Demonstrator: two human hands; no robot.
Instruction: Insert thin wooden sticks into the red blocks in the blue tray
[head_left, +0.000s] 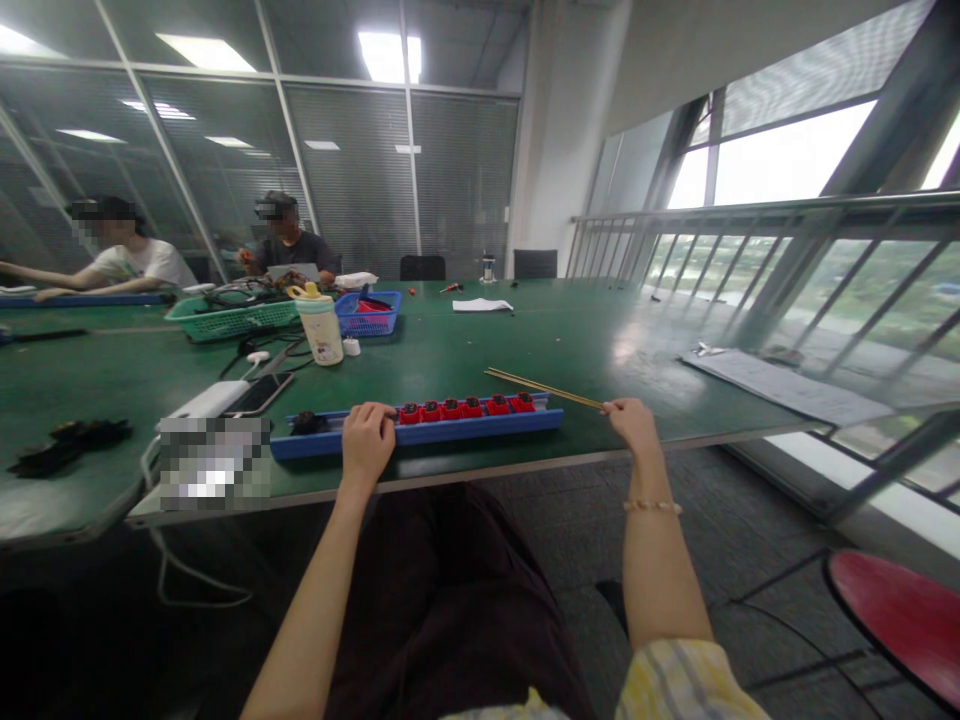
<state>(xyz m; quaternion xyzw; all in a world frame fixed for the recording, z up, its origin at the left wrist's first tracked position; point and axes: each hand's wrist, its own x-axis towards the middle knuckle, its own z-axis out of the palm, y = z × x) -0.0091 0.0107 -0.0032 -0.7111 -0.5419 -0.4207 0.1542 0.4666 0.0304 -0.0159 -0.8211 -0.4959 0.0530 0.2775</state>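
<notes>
A long blue channel-shaped rail (480, 430) lies near the table's front edge. Inside it stands a row of several small red blocks (450, 409) with dark tops, and a black piece (306, 423) sits near its left end. My left hand (367, 440) is closed over the rail, its bent fingers beside the leftmost visible red block; whatever lies under the palm is hidden. Off the rail's right end, my right hand (634, 424) pinches the near ends of thin golden sticks (544, 386), which point away to the left above the table.
Left of the rail are a phone (259, 394), a white power bank (206, 400), cables and black parts (71, 445). Farther back stand a cup (320, 328), a green basket (232, 320) and a blue basket (369, 316). Papers (787, 385) lie right. Two people sit across the table.
</notes>
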